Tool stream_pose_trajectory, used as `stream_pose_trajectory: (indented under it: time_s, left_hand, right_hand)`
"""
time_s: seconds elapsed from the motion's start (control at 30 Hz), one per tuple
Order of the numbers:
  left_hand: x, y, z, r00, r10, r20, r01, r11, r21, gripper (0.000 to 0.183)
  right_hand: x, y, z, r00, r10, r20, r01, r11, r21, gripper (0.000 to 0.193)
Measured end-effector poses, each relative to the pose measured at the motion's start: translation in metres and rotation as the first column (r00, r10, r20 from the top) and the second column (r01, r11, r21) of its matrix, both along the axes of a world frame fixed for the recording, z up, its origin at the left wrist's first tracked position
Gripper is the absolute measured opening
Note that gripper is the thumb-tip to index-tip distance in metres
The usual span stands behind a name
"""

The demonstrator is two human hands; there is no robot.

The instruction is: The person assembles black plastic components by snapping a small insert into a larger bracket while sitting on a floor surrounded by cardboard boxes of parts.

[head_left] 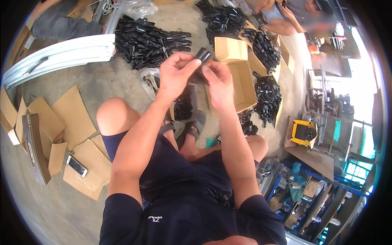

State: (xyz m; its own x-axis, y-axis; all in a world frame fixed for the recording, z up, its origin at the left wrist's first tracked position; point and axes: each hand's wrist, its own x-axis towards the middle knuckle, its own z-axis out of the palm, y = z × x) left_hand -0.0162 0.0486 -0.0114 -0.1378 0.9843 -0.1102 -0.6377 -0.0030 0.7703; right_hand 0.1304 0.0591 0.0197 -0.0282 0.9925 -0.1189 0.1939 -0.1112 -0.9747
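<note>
A short black tube-like part point(203, 54) is held up between my two hands, over the floor in front of my knees. My left hand point(176, 73) pinches it from the left with thumb and fingers. From the right, my right hand point(218, 79) closes on its lower end, where the fingers cover much of it. Below my hands, between my feet, stands a small bin point(196, 107) with many small black pieces point(182, 107) in it. Just right of my right hand is an open cardboard box point(241, 83).
Heaps of black parts point(149, 43) lie ahead, with more along the right point(267, 98). White metal rails point(65, 55) stand at left. Flattened cardboard point(77, 116) and a phone point(76, 166) lie left of my knee. Another person point(281, 16) sits at far right; shelving point(310, 196) stands at right.
</note>
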Motion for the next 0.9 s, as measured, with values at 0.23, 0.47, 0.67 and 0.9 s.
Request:
stream_pose_trajectory:
  time_s: [0.23,0.47,0.67,0.9]
  left_hand:
    - [0.008,0.003,0.001,0.998,0.043,-0.04,-0.042,0.999,0.011,0.014]
    - [0.005,0.009,-0.02,0.976,0.163,-0.145,-0.162,0.987,0.023,0.013]
    - [0.011,0.011,-0.046,0.987,-0.162,-0.006,0.162,0.982,0.093,0.018]
    - [0.024,-0.007,-0.025,0.865,-0.454,-0.212,0.446,0.891,-0.085,0.048]
  right_hand:
    - [-0.005,-0.005,0.002,0.997,-0.061,-0.05,0.063,0.998,0.024,0.024]
    - [-0.013,-0.007,-0.001,0.991,-0.091,0.096,0.067,0.971,0.228,0.023]
    - [0.012,-0.04,0.003,0.971,-0.159,0.177,0.08,0.919,0.387,0.03]
    - [0.126,-0.123,0.079,0.918,-0.351,0.187,0.265,0.891,0.368,0.028]
